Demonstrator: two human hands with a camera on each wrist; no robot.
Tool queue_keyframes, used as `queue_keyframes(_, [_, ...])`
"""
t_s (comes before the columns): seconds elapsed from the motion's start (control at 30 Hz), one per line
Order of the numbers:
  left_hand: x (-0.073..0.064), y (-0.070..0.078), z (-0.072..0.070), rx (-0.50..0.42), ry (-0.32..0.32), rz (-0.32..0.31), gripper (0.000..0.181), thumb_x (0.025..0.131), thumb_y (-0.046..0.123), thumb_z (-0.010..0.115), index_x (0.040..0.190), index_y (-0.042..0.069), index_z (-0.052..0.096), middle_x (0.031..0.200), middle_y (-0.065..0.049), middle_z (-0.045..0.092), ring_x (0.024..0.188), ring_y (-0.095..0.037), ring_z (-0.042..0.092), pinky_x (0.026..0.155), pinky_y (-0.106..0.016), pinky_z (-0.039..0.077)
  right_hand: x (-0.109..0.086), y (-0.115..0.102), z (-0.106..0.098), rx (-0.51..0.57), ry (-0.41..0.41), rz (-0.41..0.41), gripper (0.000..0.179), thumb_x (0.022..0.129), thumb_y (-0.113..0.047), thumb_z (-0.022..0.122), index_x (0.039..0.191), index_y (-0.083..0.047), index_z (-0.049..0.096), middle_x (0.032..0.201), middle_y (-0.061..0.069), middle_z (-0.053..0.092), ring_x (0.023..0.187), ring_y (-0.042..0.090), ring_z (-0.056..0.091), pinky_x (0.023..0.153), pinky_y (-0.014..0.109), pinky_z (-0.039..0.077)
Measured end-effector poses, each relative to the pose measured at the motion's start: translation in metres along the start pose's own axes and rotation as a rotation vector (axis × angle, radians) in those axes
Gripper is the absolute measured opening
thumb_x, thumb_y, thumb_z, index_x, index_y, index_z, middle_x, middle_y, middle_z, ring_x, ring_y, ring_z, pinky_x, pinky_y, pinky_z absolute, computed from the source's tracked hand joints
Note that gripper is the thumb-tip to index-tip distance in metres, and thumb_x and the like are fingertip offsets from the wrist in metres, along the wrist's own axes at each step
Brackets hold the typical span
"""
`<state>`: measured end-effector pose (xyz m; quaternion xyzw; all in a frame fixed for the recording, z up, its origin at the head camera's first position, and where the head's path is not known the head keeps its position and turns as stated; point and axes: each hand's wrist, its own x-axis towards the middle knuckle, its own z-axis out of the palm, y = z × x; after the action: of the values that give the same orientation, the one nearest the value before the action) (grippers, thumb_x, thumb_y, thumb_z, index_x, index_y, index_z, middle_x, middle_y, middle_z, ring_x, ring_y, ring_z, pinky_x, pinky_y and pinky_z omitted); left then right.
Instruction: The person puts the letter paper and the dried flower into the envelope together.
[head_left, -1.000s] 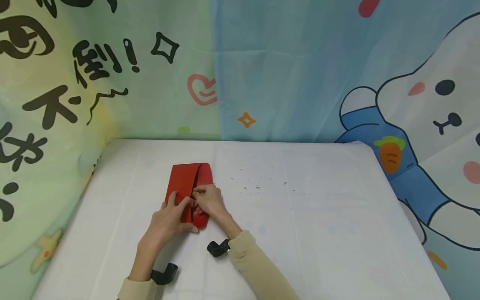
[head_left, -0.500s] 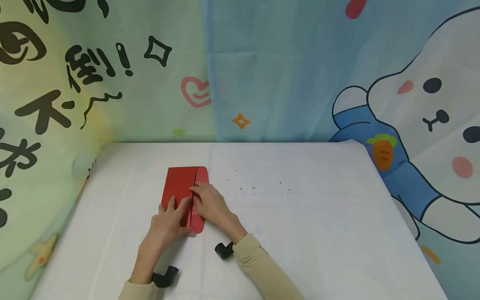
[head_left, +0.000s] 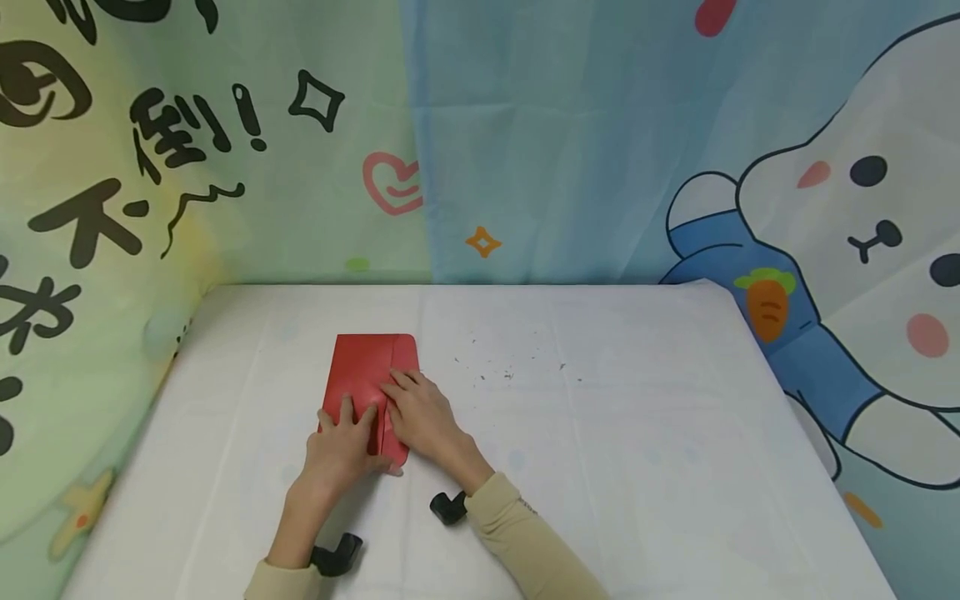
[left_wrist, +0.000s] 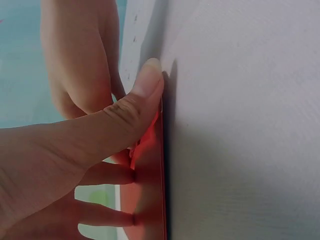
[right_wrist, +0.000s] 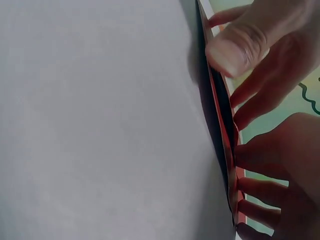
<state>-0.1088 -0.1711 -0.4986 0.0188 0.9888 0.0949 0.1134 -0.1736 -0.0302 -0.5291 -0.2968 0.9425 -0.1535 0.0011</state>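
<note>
A red paper envelope (head_left: 358, 358) lies flat on the white table, its flap (head_left: 405, 354) along the right side. My left hand (head_left: 337, 458) rests on the body with spread fingertips, and its thumb (left_wrist: 148, 80) lies over the near edge in the left wrist view. Straight fingers of my right hand (head_left: 431, 427) press near the flap's fold line. Seen low from the right wrist, a narrow dark gap shows between the paper layers, below the right fingers (right_wrist: 260, 157). The envelope's lower left part is hidden under my left hand.
Small dark crumbs (head_left: 508, 375) are scattered on the white tablecloth (head_left: 637, 433) right of the envelope. A printed cloth backdrop (head_left: 525, 150) hangs behind the table. Black wrist devices (head_left: 339, 555) sit below both hands.
The right fingers, bent at the flap's opening a second ago, now lie straighter across the fold. The gap there has narrowed. The left hand has stayed on the envelope, shifting slightly toward the near edge.
</note>
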Motion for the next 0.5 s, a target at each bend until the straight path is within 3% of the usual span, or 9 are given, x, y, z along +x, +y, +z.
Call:
queue_keyframes(0.13, [0.001,0.001,-0.001,-0.003,0.018,0.003,0.097,0.072,0.055,0.088,0.147,0.004,0.054,0.149,-0.039,0.043,0.125,-0.069,0.045,0.083,-0.066,0.056,0.000,0.001,0.000,-0.010,0.020,-0.012,0.038,0.101,-0.021,0.062,0.138,-0.012,0.066,0.148,0.008,0.059,0.136,0.024,0.053,0.113,0.037,0.045])
queue_keyframes(0.23, [0.004,0.001,-0.002,-0.005,0.054,0.009,0.083,0.081,0.052,0.084,0.143,0.005,0.057,0.138,-0.034,0.050,0.114,-0.062,0.054,0.078,-0.062,0.058,0.002,0.004,-0.001,0.036,0.007,-0.014,0.039,0.101,-0.020,0.062,0.139,-0.011,0.065,0.149,0.009,0.058,0.137,0.025,0.053,0.114,0.038,0.044])
queue_keyframes(0.37, [0.008,-0.001,-0.003,-0.018,0.098,0.002,0.066,0.090,0.049,0.075,0.140,0.008,0.059,0.124,-0.028,0.055,0.100,-0.052,0.060,0.073,-0.058,0.058,0.002,0.009,-0.007,0.183,-0.025,0.006,0.040,0.102,-0.018,0.062,0.140,-0.009,0.063,0.150,0.011,0.057,0.140,0.027,0.051,0.116,0.040,0.043])
queue_keyframes(0.5, [0.009,-0.003,-0.005,-0.055,0.104,-0.015,0.059,0.094,0.043,0.074,0.138,0.007,0.059,0.128,-0.029,0.056,0.106,-0.051,0.060,0.077,-0.061,0.058,-0.005,0.017,-0.017,0.376,0.003,0.033,0.038,0.102,-0.016,0.062,0.139,-0.007,0.064,0.144,0.011,0.062,0.139,0.028,0.053,0.114,0.043,0.045])
